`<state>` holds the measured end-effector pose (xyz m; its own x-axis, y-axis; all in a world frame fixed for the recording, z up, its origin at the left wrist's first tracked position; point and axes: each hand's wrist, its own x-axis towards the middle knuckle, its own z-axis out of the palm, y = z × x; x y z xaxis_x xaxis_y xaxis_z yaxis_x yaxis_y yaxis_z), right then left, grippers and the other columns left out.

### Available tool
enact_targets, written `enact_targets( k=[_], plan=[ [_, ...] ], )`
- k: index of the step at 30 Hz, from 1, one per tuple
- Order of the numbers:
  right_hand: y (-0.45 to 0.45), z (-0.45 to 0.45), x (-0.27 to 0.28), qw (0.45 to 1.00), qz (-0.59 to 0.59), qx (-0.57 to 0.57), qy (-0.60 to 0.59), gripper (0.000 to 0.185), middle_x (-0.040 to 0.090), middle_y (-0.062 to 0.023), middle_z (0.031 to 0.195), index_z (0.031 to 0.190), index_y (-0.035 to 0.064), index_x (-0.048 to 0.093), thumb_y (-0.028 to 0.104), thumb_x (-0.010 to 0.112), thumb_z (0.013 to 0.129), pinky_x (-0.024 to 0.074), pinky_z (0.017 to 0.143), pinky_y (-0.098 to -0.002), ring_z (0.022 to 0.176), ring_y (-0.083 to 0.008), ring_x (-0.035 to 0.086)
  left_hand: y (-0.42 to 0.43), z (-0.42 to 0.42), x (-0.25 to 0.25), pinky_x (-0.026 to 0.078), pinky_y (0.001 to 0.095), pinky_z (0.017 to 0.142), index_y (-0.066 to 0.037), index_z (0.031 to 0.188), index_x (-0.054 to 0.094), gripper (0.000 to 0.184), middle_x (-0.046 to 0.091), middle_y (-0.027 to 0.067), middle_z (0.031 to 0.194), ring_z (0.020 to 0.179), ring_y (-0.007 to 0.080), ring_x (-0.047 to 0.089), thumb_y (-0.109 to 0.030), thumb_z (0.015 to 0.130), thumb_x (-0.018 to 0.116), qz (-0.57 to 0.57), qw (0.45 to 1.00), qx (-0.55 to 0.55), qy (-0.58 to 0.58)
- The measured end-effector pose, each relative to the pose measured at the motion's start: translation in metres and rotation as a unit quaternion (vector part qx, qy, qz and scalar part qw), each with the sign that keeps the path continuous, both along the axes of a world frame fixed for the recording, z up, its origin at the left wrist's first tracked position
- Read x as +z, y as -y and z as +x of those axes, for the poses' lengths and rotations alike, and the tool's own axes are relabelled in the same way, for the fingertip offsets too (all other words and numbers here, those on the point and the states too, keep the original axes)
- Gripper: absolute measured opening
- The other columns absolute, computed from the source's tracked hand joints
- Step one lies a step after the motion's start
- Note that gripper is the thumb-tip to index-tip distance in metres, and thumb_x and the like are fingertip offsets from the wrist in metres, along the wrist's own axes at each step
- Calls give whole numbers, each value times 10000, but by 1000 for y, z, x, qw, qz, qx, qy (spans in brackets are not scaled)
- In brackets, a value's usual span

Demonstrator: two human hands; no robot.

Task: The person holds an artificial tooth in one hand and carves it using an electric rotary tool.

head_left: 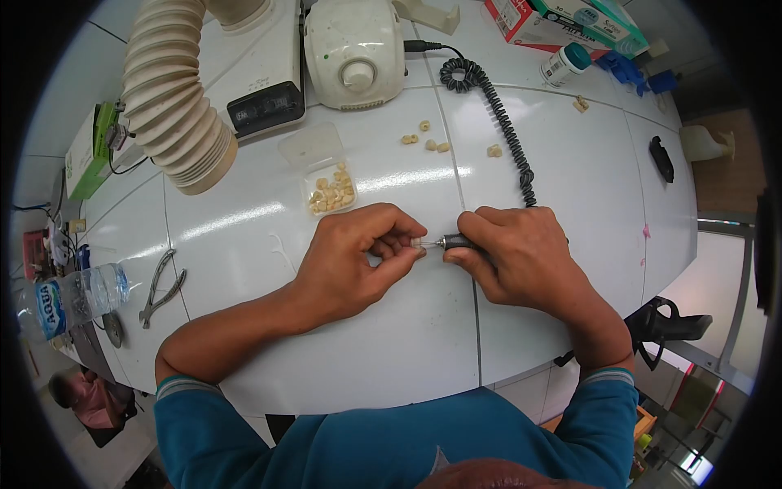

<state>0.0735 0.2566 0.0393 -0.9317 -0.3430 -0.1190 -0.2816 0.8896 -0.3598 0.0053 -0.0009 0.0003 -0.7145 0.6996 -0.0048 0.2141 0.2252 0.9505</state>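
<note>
Handpiece [459, 241] is gripped by the right hand [520, 254] above the white table [391, 359]; its thin tip [432, 243] points toward the left hand [349, 259], which pinches a small pale piece [417, 242]; beyond sits an open box [313, 147] of cream-coloured pieces [332, 192]

Got a fat ribbed hose [167, 90] hanging over my surface [391, 350]. Just left of it is a green-and-white box [88, 151]; nearer me than the hose are some pliers [149, 308] and a water bottle [53, 308]. Way right of the hose: a red box [515, 23], a green box [599, 23] and a teal-lidded jar [562, 67].
</note>
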Motion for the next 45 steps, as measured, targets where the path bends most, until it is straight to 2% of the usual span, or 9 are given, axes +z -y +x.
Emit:
enact_targets(
  k=[20, 23, 45],
  plan=[
    [-3, -2, 1, 1000, 4, 4, 20, 403, 730, -97, 772, 977, 88, 722, 475, 705, 1087, 512, 551, -449, 621, -325, 714, 1, 0, 2, 608, 261, 785, 27, 1154, 797, 183, 785, 82, 997, 894, 111, 737, -32, 987, 842, -10, 1000, -2, 6],
    [-2, -1, 1, 1000, 3, 0, 15, 402, 729, -97, 766, 973, 91, 723, 476, 704, 1088, 509, 550, -451, 618, -322, 713, 0, 0, 1, 624, 281, 763, 33, 1135, 782, 169, 779, 101, 961, 865, 141, 759, -55, 999, 829, 1, 1000, 0, -3],
    [-3, -1, 0, 1000, 2, 3, 11, 404, 719, -91, 751, 965, 95, 715, 479, 701, 1090, 495, 539, -454, 600, -323, 700, 0, 0, 0, 607, 276, 727, 28, 1114, 784, 167, 765, 91, 947, 829, 134, 742, -45, 975, 843, 2, 1000, 5, -13]
  ],
)
